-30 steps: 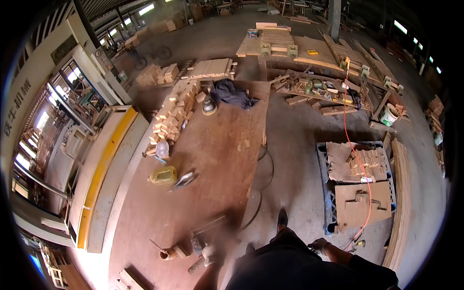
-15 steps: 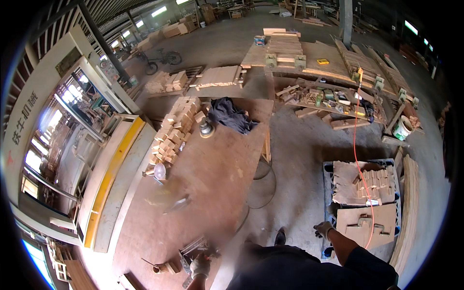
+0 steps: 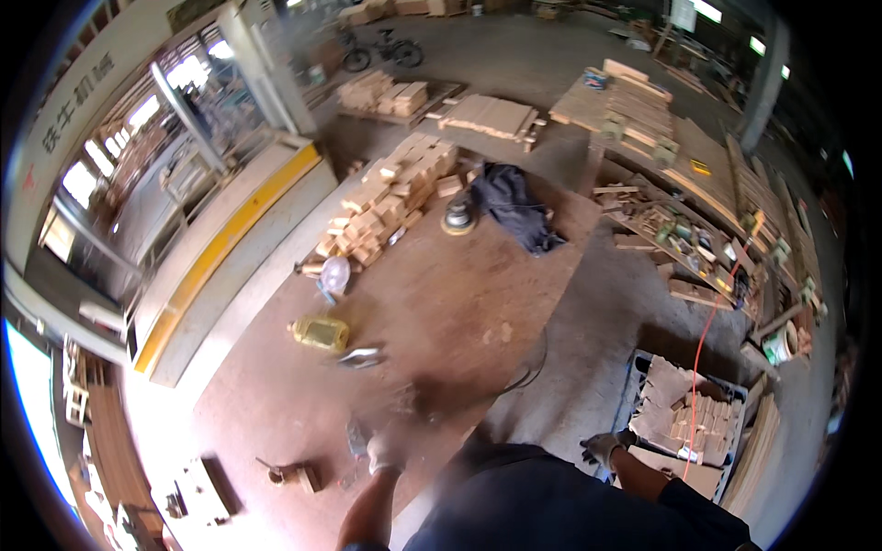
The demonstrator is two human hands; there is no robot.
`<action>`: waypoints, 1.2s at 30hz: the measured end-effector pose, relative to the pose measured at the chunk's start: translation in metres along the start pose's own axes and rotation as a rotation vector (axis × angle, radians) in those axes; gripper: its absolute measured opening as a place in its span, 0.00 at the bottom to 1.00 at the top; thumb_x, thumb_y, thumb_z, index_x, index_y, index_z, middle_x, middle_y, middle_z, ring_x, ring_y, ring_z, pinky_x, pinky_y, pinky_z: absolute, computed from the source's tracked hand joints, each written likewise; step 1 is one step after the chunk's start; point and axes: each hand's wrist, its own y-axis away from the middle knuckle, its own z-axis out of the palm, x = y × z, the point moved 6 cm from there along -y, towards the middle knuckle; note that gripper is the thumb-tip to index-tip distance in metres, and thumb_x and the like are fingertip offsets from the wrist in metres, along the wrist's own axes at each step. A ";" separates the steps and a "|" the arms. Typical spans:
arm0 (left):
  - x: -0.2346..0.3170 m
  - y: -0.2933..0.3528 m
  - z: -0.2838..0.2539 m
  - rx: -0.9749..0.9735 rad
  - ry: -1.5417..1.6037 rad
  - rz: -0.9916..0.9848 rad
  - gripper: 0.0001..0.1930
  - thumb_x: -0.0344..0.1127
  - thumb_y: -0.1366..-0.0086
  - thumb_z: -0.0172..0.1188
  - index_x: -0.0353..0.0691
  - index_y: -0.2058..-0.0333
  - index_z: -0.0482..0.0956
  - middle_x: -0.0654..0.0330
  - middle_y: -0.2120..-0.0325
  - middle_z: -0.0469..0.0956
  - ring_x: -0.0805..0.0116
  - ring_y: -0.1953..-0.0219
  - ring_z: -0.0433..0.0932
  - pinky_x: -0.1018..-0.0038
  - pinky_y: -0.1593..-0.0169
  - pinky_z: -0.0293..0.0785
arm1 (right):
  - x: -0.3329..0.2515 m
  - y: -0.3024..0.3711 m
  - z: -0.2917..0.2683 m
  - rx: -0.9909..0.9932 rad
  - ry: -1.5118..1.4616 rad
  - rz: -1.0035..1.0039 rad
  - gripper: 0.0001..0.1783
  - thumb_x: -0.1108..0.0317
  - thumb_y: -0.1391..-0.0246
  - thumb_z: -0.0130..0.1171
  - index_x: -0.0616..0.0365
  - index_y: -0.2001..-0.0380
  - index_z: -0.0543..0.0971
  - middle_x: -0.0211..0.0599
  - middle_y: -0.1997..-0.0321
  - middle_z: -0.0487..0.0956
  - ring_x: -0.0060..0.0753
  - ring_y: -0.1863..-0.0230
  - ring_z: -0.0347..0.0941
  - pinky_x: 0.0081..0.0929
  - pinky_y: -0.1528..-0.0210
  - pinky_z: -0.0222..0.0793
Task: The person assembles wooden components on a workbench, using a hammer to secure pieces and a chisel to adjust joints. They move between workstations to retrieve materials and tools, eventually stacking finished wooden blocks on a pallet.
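Note:
My left hand (image 3: pixel 384 454), in a pale glove, is over the near part of the large brown worktable (image 3: pixel 450 303). Its fingers close round a grey metal tool (image 3: pixel 356 437), too smeared by motion to name its kind. Left of it lies a small wooden piece with a thin handle (image 3: pixel 292 475). Farther up the table are a shiny metal object (image 3: pixel 362 357) and a yellowish clear bottle (image 3: pixel 322 333) on its side. My right hand (image 3: pixel 602 450), in a dark-fingered glove, hangs beside the blue pallet (image 3: pixel 634 390), fingers apart and holding nothing.
Stacked wooden blocks (image 3: pixel 390 202), a round-based power tool (image 3: pixel 458 218) and dark cloth (image 3: pixel 516 207) occupy the table's far end. A large machine with a yellow strip (image 3: pixel 225 257) borders the left. An orange hose (image 3: pixel 700 354) runs down to the pallet on the right.
The view has swung left, so the scene sits farther right. My left hand and the grey tool have moved forward, away from the wooden piece. My right hand stays low beside the pallet.

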 end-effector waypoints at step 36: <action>0.119 0.060 0.000 0.485 0.854 -0.828 0.11 0.36 0.35 0.66 0.34 0.72 0.79 0.43 0.76 0.80 0.44 0.73 0.81 0.59 0.67 0.74 | -0.665 0.048 0.360 -0.310 0.856 -1.362 0.29 0.53 0.43 0.66 0.59 0.44 0.79 0.53 0.51 0.86 0.55 0.48 0.83 0.45 0.42 0.77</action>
